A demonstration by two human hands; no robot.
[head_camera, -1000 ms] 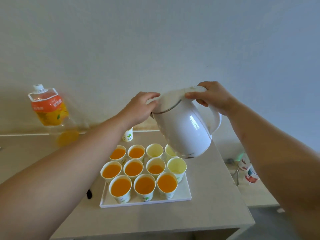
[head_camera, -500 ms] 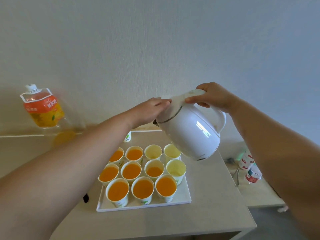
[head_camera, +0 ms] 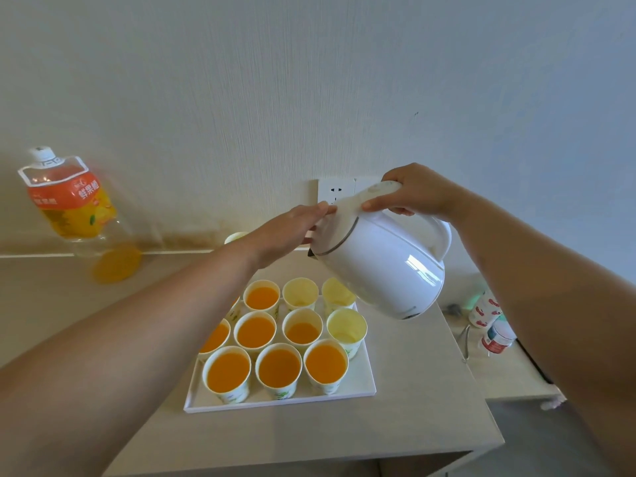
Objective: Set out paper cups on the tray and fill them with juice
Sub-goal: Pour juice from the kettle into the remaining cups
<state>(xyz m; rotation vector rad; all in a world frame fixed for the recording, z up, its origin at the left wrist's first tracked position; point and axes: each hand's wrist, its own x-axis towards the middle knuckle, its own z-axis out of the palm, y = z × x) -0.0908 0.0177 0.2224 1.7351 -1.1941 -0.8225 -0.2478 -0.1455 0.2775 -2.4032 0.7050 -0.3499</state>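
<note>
right hand (head_camera: 420, 193) is gripping the tilted electric kettle (head_camera: 382, 270) over the paper cups (head_camera: 279, 370) on the tray (head_camera: 361, 385); left hand (head_camera: 285, 232), fingers straight, is pressing its lid (head_camera: 358, 202).

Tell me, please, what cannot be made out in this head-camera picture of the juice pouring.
- Head view: what is inside the kettle; its white wall and lid hide it.
- Head view: the left column of cups on the tray; the left forearm covers most of them.
- Head view: a cup by the wall; only its rim shows above that forearm.
- Head view: print on the two small tubs at right; too small.
</note>
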